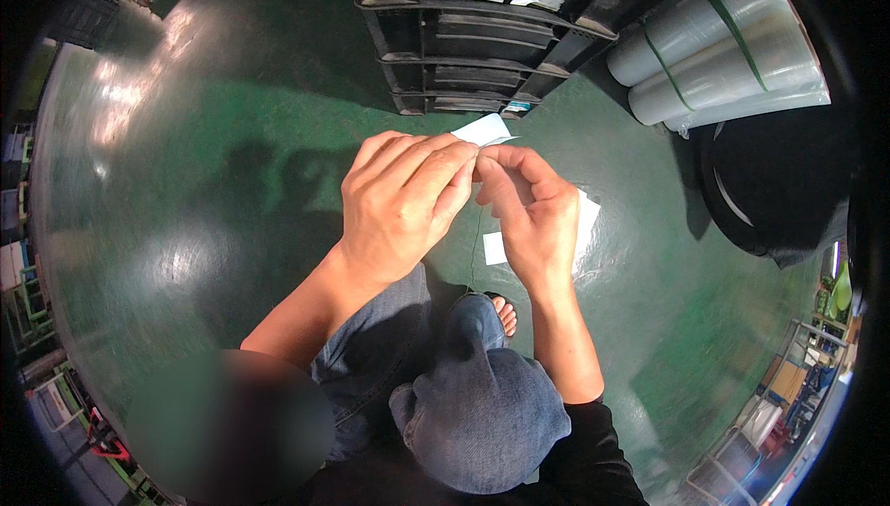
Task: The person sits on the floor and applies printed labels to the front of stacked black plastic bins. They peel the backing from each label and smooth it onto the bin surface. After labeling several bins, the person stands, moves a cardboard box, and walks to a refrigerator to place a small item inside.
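Observation:
A small pale blue-white piece of paper [484,128] sticks up beyond my fingertips, one edge folded or lifted. My left hand [408,181] is closed, back of the hand up, with its fingertips pinched at the paper's lower edge. From the right, my right hand [538,214] meets it, thumb and forefinger pinched at the same spot. The fingertips touch and hide the gripped part. Under them a thin dark line, perhaps a thread, runs down toward my knee. Beneath my right hand, white paper pieces [495,248] lie on the floor, partly covered by that hand.
A black plastic slatted crate or pallet stack [491,38] stands ahead, with torn film on it. At the right are clear film rolls [723,51] bound with green straps, beside a large black rounded object [779,181]. Green floor [213,228] surrounds my denim-covered legs [482,413].

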`<state>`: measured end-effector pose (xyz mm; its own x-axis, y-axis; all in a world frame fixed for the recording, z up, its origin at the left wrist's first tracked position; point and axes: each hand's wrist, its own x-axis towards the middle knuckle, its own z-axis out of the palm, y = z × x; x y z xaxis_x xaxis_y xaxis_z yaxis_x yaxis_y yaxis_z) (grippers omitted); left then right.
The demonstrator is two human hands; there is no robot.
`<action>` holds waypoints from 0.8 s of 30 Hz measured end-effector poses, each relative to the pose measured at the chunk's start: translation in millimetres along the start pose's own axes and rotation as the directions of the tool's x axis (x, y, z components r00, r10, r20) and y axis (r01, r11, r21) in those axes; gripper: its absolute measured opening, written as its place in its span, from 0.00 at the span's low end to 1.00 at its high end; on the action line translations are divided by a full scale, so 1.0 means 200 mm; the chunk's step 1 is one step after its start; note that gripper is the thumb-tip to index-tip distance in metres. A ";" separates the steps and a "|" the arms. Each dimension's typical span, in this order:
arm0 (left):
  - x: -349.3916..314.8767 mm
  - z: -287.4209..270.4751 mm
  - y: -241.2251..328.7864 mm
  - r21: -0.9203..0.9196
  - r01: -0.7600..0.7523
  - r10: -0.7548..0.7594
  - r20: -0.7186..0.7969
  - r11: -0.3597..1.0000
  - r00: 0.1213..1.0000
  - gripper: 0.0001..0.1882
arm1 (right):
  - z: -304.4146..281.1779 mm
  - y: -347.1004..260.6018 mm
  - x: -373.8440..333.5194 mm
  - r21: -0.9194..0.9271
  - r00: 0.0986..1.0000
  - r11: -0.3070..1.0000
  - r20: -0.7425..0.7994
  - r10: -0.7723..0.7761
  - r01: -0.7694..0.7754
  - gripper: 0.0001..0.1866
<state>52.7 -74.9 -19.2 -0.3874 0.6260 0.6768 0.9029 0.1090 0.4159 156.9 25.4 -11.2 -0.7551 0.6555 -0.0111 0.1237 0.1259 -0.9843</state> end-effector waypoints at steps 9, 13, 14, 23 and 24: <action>0.00 0.00 0.01 -0.074 0.092 -0.092 -0.008 0.993 0.996 0.08 | 0.00 0.02 0.00 -0.017 0.999 0.999 -0.003 -0.036 0.036 0.07; 0.01 0.00 0.02 -0.090 0.113 -0.115 -0.014 0.989 0.993 0.07 | -0.01 0.01 0.00 -0.005 1.000 1.000 0.012 0.004 -0.004 0.07; 0.01 0.00 0.02 -0.095 0.115 -0.118 -0.017 0.989 0.993 0.07 | -0.01 0.01 0.00 -0.002 1.000 1.000 0.011 0.006 -0.006 0.07; 0.01 0.00 0.03 -0.137 0.174 -0.174 0.010 0.975 0.985 0.08 | -0.01 0.02 0.00 -0.026 0.999 0.999 0.000 -0.038 0.038 0.08; 0.01 0.00 0.04 -0.141 0.176 -0.177 0.007 0.974 0.984 0.08 | -0.01 0.02 0.00 -0.025 0.999 0.999 0.002 -0.041 0.041 0.08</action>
<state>58.4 -74.0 -14.9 -0.5397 0.6022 0.5883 0.7851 0.1079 0.6099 159.3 27.3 -15.6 -0.7609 0.6482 0.0292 0.1088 0.1718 -0.9791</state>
